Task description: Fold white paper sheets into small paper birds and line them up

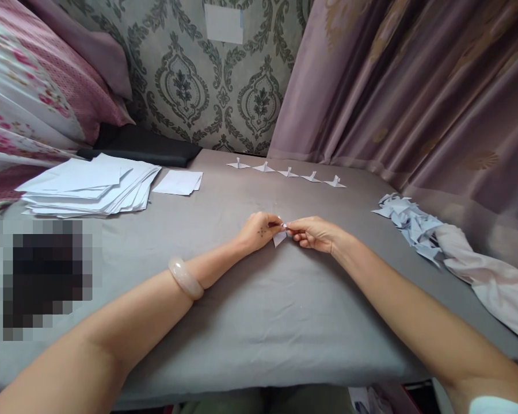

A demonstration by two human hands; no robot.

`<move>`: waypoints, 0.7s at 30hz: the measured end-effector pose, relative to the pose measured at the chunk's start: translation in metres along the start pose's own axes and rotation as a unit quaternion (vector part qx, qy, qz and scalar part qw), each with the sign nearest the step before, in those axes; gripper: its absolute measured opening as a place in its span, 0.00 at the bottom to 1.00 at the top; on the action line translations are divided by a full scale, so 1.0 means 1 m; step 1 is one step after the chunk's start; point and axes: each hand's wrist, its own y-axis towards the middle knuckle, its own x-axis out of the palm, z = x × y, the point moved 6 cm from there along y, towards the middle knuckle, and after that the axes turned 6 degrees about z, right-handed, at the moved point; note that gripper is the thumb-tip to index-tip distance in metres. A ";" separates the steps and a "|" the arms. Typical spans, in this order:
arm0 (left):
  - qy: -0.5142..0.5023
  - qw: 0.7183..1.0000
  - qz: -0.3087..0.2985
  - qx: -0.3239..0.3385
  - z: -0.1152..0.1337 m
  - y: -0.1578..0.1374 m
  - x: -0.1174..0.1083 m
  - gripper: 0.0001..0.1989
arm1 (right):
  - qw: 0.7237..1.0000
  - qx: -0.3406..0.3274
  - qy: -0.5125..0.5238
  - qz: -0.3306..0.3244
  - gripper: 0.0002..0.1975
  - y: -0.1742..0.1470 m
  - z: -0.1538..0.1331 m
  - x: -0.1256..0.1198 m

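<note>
Above the middle of the grey cloth, a small folded piece of white paper [279, 238] is pinched between both hands. My left hand [261, 231] is closed on its left side, with the back of the hand turned up and a pale bangle [185, 278] around the forearm. On the other side, the thumb and fingers of my right hand [313, 233] grip its upper right part. The fingers hide much of the paper's top, so its full shape cannot be made out.
Several folded paper cranes [289, 172] stand in a row at the back. At left lie a stack of white paper [90, 187] and a smaller pile of paper pieces [178, 182]. A heap of folded papers [410, 218] sits at right beside a light cloth [479, 270]. A black folded item [147, 146] lies behind.
</note>
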 end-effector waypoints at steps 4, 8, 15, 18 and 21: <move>-0.018 1.000 -0.006 0.001 0.001 0.000 0.001 0.12 | 1.000 0.006 0.021 -0.021 0.03 0.003 0.004 -0.002; -0.015 1.000 0.005 -0.014 -0.001 0.000 0.001 0.12 | 0.999 -0.002 0.032 -0.022 0.06 0.004 0.004 -0.004; -0.016 1.000 0.014 -0.019 0.003 -0.001 0.000 0.12 | 0.999 -0.023 0.038 -0.024 0.07 0.007 0.007 -0.005; -0.028 0.999 0.015 -0.028 0.004 -0.002 0.001 0.11 | 0.998 -0.034 0.041 -0.030 0.08 0.008 0.008 -0.005; -0.037 0.998 0.026 -0.031 0.004 -0.001 0.000 0.10 | 0.996 -0.039 0.073 -0.025 0.09 0.009 0.010 -0.007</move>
